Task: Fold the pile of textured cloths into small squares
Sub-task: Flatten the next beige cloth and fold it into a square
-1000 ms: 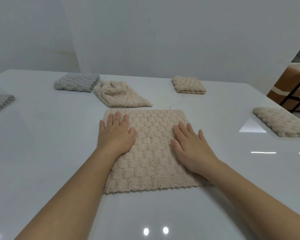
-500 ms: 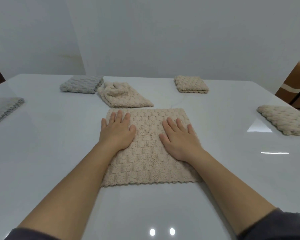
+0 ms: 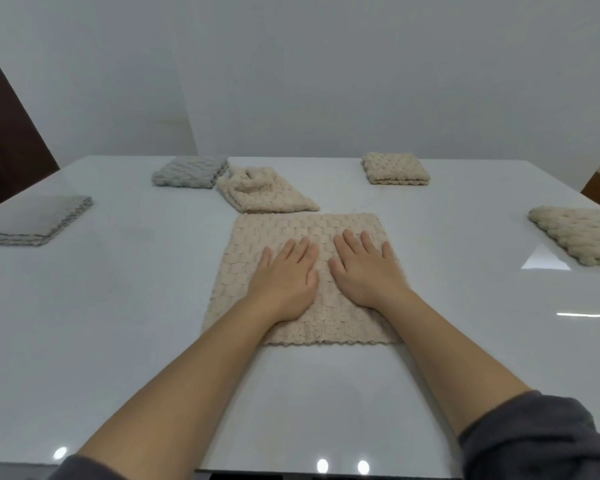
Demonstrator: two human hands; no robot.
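A beige textured cloth (image 3: 284, 233) lies flat in the middle of the white table (image 3: 125, 306), spread as a rectangle. My left hand (image 3: 284, 278) presses flat on its middle with straight fingers. My right hand (image 3: 366, 271) lies flat right beside it, fingers straight, thumbs nearly touching. A loosely bunched beige cloth (image 3: 264, 194) sits just beyond the flat one.
A folded grey cloth (image 3: 189, 171) lies at the back left and another grey one (image 3: 37, 220) at the far left edge. A folded beige square (image 3: 395, 168) sits at the back right, and a beige cloth (image 3: 579, 233) at the right edge.
Both hands have slid inward across the cloth toward its middle and now lie side by side. The camera view has tilted up a little.
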